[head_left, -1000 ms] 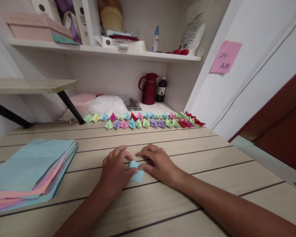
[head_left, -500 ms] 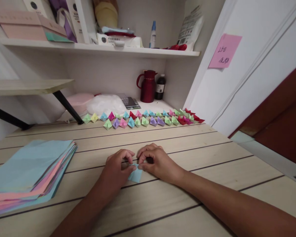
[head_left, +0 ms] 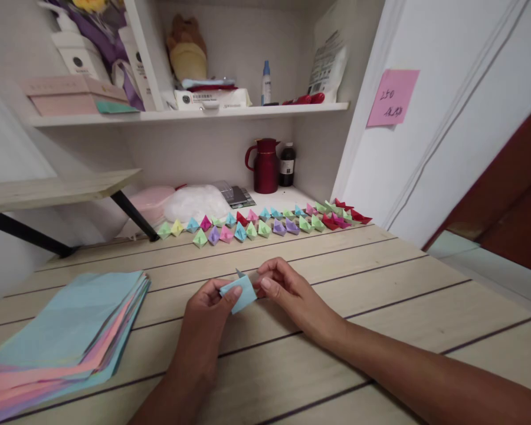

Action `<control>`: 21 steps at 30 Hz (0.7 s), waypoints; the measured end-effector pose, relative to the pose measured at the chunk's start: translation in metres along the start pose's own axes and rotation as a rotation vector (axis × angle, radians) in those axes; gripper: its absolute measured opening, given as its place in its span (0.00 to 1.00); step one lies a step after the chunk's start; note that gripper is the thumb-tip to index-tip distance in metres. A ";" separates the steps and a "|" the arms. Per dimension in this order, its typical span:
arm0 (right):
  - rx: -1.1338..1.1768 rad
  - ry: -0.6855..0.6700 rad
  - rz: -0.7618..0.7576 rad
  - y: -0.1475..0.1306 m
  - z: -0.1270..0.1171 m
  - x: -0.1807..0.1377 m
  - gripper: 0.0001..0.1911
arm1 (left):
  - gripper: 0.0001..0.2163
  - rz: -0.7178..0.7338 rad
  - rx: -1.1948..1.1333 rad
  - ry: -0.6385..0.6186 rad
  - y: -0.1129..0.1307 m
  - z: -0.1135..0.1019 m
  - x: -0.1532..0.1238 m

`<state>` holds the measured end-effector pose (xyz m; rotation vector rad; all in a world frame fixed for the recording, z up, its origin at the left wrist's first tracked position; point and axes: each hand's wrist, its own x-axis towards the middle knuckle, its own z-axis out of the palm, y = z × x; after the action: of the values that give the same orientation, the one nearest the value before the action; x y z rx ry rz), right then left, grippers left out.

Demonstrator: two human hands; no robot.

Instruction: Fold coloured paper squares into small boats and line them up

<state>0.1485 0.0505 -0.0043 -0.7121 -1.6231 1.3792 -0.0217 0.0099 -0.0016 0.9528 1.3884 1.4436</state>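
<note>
A small folded piece of light blue paper is pinched between the thumb and fingers of my left hand, tilted, with a narrow point standing up from its top edge. Close by its right edge is my right hand, thumb raised and fingers loosely curved; whether a fingertip touches the paper I cannot tell. Beyond the hands, small folded paper boats in green, blue, pink, purple and red stand in two rows along the table's back.
At left lies a stack of coloured paper, blue on top. A small raised shelf with black legs stands behind it. A red thermos jug and a dark bottle occupy the cabinet niche. A pink note hangs at right.
My left hand has lifted and turned the blue paper. My right hand has let go of its edge and shifted right. The whole view has tilted upward slightly.
</note>
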 end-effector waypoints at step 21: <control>-0.329 0.051 0.001 -0.010 -0.004 -0.001 0.02 | 0.15 0.367 0.371 -0.033 -0.007 0.002 -0.003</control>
<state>0.1533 0.0493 0.0053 -0.9302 -1.8294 1.0943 -0.0180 0.0080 -0.0080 1.5265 1.5446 1.4461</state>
